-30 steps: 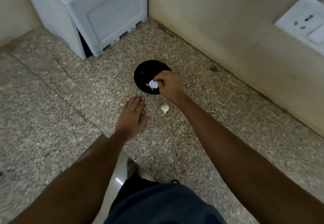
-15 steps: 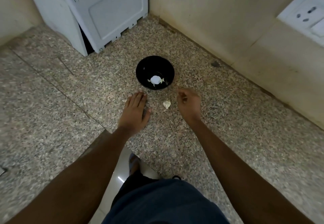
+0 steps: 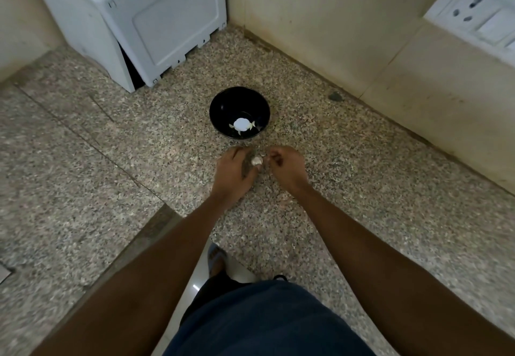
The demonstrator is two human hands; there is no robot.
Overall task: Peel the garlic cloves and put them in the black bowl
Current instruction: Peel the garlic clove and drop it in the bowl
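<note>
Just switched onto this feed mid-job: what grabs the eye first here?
The black bowl on the speckled stone counter, with white garlic lying in its bottom. Just nearer the camera, the left hand and right hand meet around a small pale clove. A white appliance stands in the far corner.

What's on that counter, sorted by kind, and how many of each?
Bowls: 1, the black bowl.
Garlic: 2, a white piece in the bowl and a clove between the left hand and right hand.
White appliances: 1, the box in the corner.
Total: 4.
</note>
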